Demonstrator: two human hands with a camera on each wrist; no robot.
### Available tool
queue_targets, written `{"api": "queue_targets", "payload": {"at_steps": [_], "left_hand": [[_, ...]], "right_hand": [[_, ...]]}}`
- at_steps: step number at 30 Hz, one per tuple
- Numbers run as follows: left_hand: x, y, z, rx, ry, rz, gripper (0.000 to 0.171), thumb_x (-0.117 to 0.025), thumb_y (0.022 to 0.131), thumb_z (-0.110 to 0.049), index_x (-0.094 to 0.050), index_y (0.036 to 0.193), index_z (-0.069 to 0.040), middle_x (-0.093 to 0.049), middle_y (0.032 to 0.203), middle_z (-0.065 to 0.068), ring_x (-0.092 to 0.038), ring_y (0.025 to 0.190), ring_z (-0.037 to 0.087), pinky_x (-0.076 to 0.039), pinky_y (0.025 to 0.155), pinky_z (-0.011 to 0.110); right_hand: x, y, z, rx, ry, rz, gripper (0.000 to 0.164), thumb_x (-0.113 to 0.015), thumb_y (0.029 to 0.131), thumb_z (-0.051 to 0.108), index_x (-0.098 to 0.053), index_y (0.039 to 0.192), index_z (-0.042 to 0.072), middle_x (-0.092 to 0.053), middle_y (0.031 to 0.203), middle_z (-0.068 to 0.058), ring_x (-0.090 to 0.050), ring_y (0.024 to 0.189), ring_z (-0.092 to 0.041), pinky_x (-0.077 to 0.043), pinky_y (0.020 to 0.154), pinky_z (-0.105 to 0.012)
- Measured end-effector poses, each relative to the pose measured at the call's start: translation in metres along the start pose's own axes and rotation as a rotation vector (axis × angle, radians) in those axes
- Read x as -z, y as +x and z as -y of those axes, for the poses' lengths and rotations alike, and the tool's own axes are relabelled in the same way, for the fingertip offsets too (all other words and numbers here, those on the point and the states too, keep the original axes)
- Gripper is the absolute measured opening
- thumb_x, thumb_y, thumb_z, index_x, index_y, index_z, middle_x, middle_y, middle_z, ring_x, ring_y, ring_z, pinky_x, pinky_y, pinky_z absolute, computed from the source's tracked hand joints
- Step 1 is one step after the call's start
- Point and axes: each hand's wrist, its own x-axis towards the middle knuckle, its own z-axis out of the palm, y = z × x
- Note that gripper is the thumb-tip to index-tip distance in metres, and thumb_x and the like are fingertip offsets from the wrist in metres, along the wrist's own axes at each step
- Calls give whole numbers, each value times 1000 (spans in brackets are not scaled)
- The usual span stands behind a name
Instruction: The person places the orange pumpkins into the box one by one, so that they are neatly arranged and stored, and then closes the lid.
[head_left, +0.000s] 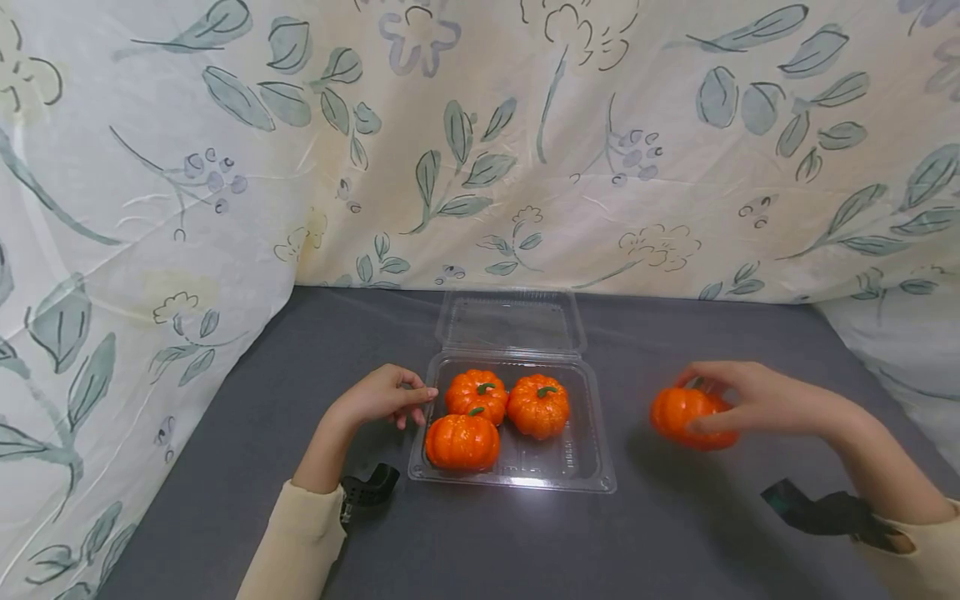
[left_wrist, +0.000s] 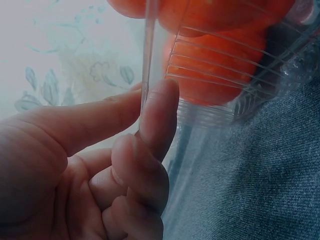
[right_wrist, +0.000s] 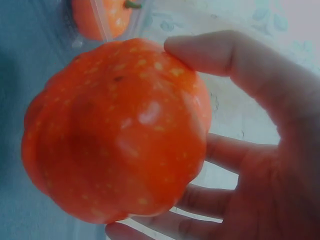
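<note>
My left hand (head_left: 390, 393) pinches the left rim of a clear plastic clamshell box (head_left: 592, 467), thumb on one side and fingers on the other in the left wrist view. Inside the box's left and middle sit three small orange pumpkins: a back-left one (head_left: 474, 395), a front-left one (head_left: 462, 443) and a right one (head_left: 538, 407). To the right of the box, my right hand (head_left: 723, 396) grips another orange pumpkin (head_left: 678, 415), held above the table. In the right wrist view, thumb and fingers spread around this speckled pumpkin (right_wrist: 120, 135).
The box's clear lid (head_left: 512, 321) lies folded back behind it. A dark grey cloth (head_left: 525, 542) covers the table. Floral fabric (head_left: 480, 167) hangs at the back and sides. Black straps (head_left: 371, 486) are worn at both wrists.
</note>
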Motion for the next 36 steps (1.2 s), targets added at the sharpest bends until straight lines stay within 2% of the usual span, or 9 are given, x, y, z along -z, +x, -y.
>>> {"api": "queue_targets", "payload": {"at_steps": [4,15,25,36], "left_hand": [[0,0,0,-4,0,0,26,-58,91,-28,-65,85,-4,-65,62,2,-51,44,14,-43,48,29],[-4,-1,1,-3,-2,-9,27,-59,91,-29,-66,85,-4,-65,62,2,-51,44,13,-44,48,30],[-6,-3,2,1,5,-21,26,-59,91,-29,-66,85,-4,-65,61,2,-50,43,12,-44,48,30],[-7,-3,1,-1,13,-30,26,-60,90,-29,-66,84,-5,-65,61,2,-50,43,13,-43,47,28]], "right_hand": [[-6,3,9,65,26,24,36,-70,81,32,-57,111,15,-61,92,4,-54,80,-7,-47,62,-25],[-9,10,38,150,28,58,34,-70,81,32,-57,109,18,-60,92,7,-55,80,-9,-48,64,-25],[-11,20,69,236,25,42,35,-71,80,34,-57,110,24,-59,95,7,-55,83,-12,-48,67,-26],[-25,36,87,238,10,50,42,-72,77,38,-56,113,25,-58,108,6,-52,92,-15,-48,74,-28]]}}
